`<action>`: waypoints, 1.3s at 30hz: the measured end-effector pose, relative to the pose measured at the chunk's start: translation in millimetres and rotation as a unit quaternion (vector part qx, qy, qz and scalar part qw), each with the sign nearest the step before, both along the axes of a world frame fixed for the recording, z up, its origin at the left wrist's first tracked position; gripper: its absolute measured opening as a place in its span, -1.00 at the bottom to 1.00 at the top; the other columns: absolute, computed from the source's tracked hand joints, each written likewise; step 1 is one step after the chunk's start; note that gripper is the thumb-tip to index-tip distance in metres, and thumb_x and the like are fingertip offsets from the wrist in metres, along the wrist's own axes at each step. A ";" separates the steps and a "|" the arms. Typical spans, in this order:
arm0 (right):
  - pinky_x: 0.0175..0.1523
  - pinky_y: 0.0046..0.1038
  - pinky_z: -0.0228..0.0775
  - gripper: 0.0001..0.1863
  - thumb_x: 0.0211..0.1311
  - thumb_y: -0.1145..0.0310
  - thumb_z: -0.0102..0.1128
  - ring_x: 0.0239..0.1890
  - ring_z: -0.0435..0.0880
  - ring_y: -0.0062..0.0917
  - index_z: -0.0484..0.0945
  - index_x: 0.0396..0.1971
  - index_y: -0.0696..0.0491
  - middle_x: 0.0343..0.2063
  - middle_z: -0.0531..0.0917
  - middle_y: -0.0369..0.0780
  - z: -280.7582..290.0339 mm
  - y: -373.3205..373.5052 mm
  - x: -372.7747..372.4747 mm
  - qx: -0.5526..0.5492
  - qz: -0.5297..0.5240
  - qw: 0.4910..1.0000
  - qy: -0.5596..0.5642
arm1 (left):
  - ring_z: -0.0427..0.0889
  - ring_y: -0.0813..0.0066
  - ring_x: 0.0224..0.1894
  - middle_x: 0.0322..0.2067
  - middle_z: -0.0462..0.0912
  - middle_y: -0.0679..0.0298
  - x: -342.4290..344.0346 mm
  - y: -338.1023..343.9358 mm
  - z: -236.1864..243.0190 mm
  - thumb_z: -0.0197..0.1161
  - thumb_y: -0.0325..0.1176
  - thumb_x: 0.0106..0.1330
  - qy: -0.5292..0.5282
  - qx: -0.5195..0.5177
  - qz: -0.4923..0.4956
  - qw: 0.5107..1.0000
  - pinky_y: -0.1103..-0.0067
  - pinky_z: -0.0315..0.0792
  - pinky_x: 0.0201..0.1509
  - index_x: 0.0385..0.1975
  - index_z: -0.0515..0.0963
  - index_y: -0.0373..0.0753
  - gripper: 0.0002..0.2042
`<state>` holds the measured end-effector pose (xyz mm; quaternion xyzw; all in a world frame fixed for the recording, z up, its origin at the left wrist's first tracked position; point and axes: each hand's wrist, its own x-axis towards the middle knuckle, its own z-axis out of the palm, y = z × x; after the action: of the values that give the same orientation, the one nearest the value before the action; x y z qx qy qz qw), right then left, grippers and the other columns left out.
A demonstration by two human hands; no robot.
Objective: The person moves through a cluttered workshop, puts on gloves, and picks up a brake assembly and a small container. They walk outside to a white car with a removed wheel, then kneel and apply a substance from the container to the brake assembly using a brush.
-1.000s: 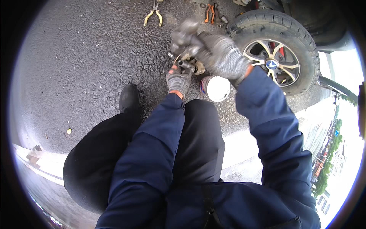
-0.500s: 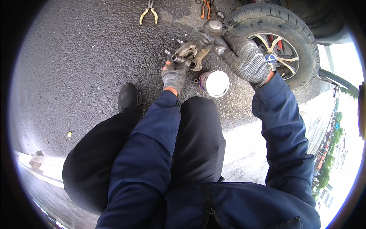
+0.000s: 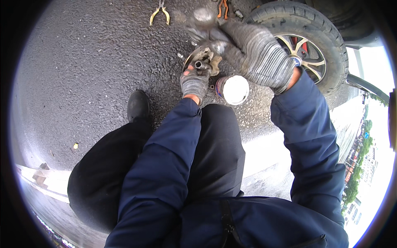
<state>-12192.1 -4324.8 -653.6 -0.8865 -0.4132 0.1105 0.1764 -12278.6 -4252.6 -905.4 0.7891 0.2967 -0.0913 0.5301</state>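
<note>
Gripping the rusty, rounded metal brake part [image 3: 202,62] on rough asphalt, our knit-gloved left hand [image 3: 194,80] steadies it; our right hand [image 3: 256,51] clenches one blurred hammer [image 3: 200,20] above. One white-lidded can [image 3: 233,89] sits beside; two pliers beyond.

The one view sits on my head, looking steeply down past my chest and knees to the asphalt [image 3: 82,74] in front of me. Its fisheye bends everything toward a dark round rim. My forearms enter from below and the ground lies close, while a car wheel [image 3: 308,45] curves along the upper right edge.
</note>
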 end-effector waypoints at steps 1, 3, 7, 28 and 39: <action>-0.25 -0.37 0.55 -0.65 0.24 0.15 0.17 -0.30 0.68 -0.31 0.55 -0.19 0.16 -0.47 0.61 -0.01 2.6 3.6 0.3 0.049 0.006 0.998 0.032 | 0.63 0.32 -0.11 -0.11 0.67 0.22 -0.4 -1.0 -5.0 0.25 -0.27 0.23 0.019 0.011 -0.014 1.000 0.57 0.49 0.00 -0.01 0.51 -0.28 -0.63; -0.30 -0.42 0.56 -0.65 0.27 0.15 0.16 -0.34 0.69 -0.37 0.54 -0.17 0.16 -0.51 0.60 -0.05 2.2 10.4 -4.1 0.087 0.008 0.995 0.050 | 0.60 0.27 -0.06 -0.07 0.63 0.18 -1.4 -5.5 -27.6 0.17 -0.15 0.27 -0.018 -0.004 -0.001 1.000 0.47 0.47 0.02 -0.02 0.50 -0.29 -0.61; -0.29 -0.43 0.54 -0.68 0.32 0.25 0.10 -0.33 0.67 -0.39 0.51 -0.10 0.20 -0.43 0.62 -0.04 -13.7 15.5 -17.9 0.109 0.046 0.993 0.003 | 0.65 0.12 -0.15 -0.25 0.68 0.06 -9.5 -21.1 -94.2 0.25 -0.21 0.16 -0.146 0.073 0.013 0.986 0.41 0.51 -0.05 -0.11 0.55 -0.31 -0.63; -0.17 -0.36 0.47 -0.59 0.34 0.23 0.11 -0.30 0.66 -0.33 0.46 0.00 0.26 -0.31 0.65 0.01 -24.6 -54.3 1.1 0.034 -0.084 0.993 0.074 | 0.57 0.51 -0.11 -0.11 0.63 0.20 10.5 -11.5 -11.8 0.22 -0.48 0.23 -0.084 -0.235 0.094 0.964 0.62 0.49 -0.03 -0.07 0.48 -0.38 -0.72; -0.23 -0.41 0.55 -0.64 0.27 0.35 0.12 -0.30 0.68 -0.30 0.45 -0.02 0.26 -0.38 0.64 -0.03 -15.3 -9.0 -14.8 -0.085 -0.040 0.990 0.101 | 0.60 0.09 -0.05 -0.14 0.64 0.03 9.0 -14.7 -4.3 0.16 -0.04 0.20 0.023 0.134 -0.132 0.982 0.34 0.48 0.03 -0.12 0.56 -0.24 -0.58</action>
<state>-12206.9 -4333.8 -668.9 -0.8982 -0.3469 0.2273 0.1460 -12269.6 -4267.3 -909.8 0.8829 0.2112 -0.1379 0.3961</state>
